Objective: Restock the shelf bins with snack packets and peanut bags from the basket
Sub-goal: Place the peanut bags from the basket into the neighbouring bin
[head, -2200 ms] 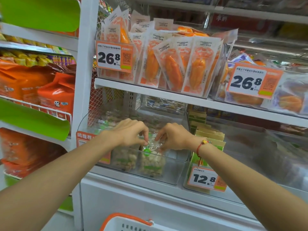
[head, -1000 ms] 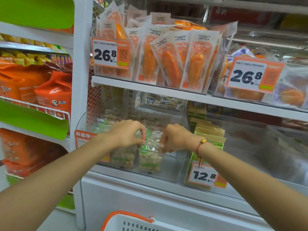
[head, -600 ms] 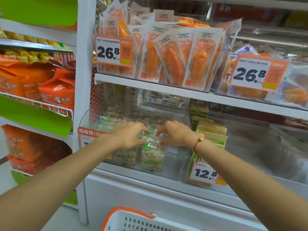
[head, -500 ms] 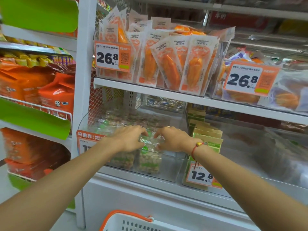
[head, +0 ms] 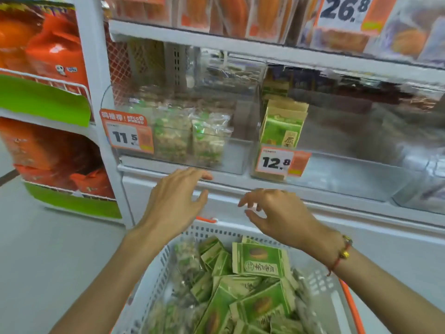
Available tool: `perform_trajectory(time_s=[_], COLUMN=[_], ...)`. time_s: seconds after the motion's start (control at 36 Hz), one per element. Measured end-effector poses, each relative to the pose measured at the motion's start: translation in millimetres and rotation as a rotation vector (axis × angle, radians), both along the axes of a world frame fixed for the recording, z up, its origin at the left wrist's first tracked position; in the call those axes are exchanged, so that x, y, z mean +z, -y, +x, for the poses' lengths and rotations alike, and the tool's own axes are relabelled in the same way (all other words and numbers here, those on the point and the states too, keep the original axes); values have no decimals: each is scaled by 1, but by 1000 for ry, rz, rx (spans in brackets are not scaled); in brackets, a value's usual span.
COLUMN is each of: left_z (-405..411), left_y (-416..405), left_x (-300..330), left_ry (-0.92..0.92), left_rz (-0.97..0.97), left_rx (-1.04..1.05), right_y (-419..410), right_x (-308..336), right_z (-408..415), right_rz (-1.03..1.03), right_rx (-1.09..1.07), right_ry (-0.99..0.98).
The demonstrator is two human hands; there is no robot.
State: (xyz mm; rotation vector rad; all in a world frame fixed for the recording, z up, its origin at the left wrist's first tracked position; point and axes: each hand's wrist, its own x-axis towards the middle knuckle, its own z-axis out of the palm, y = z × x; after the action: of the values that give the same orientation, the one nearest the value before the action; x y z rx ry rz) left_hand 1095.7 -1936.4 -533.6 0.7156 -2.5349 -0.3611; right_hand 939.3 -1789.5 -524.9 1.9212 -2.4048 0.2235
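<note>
Left hand [head: 177, 201] — centre of the frame, above the far rim of the basket; fingers loosely spread and slightly bent, holding nothing, fingertips near the white shelf edge [head: 240, 186].

Right hand [head: 279, 215] — right of centre, level with the left; fingers relaxed and curved, apart from one another, holding nothing. A red cord bracelet with gold beads [head: 343, 253] sits at the wrist.

White perforated plastic basket with orange handle [head: 166, 259] — lower centre of the frame, below both hands. Contents: green-and-tan paper snack packets [head: 261, 261] heaped to the right, clear peanut bags with green labels [head: 187, 256] along the left side; the lower items are blurred.

Clear acrylic shelf bin, left [head: 237, 155] — mid-frame, above the left hand. Holds upright clear bags of peanuts [head: 207, 141] in its left part; its right part shows bare bin floor. Orange-and-white price tag reading 11.5 [head: 127, 136] on its front.

Clear acrylic shelf bin, right [head: 349, 174] — just beside the first. A row of upright green-and-tan packets [head: 283, 126] stands at its left end, behind an orange-and-white tag reading 12.8 [head: 280, 162].

Upper shelf — top of the frame: clear pouches of orange food [head: 236, 10], and a tag reading 26.8 [head: 346, 10].

Left edge of the frame — orange bags [head: 55, 54] in white wire racks with green fronts [head: 43, 100].
</note>
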Motion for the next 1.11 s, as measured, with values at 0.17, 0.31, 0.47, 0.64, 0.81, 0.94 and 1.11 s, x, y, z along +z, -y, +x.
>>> perform_trajectory(time_s=[0.17,0.31,0.47,0.64,0.81,0.94,1.11], left_z=[9,19,15,1,0,-2,-9], left_y=[-20,-22,-62,-93,-90,-90,-85], left_x=[-49,-101,-164,-200,-202,-197,-182], left_ry=[336,563,492,629,626,608,495], left_rz=[124,300,169,-45,32,126,331], left_rx=[-36,-80,-261,-441,-425,-393,-330], right_y=[-24,-47,-82,-122,-141,-143,-132], right_x=[-66,-105,-122,-139,-176,-185,-153], right_z=[-2,-2,-27,-44,-18,-9,-49], right_rz=[398,552,697,759,598,415,480], right_rx=[-83,-88,-220,-432,-579,-610,-737], right_ry=[48,201,288,370,284,232,257])
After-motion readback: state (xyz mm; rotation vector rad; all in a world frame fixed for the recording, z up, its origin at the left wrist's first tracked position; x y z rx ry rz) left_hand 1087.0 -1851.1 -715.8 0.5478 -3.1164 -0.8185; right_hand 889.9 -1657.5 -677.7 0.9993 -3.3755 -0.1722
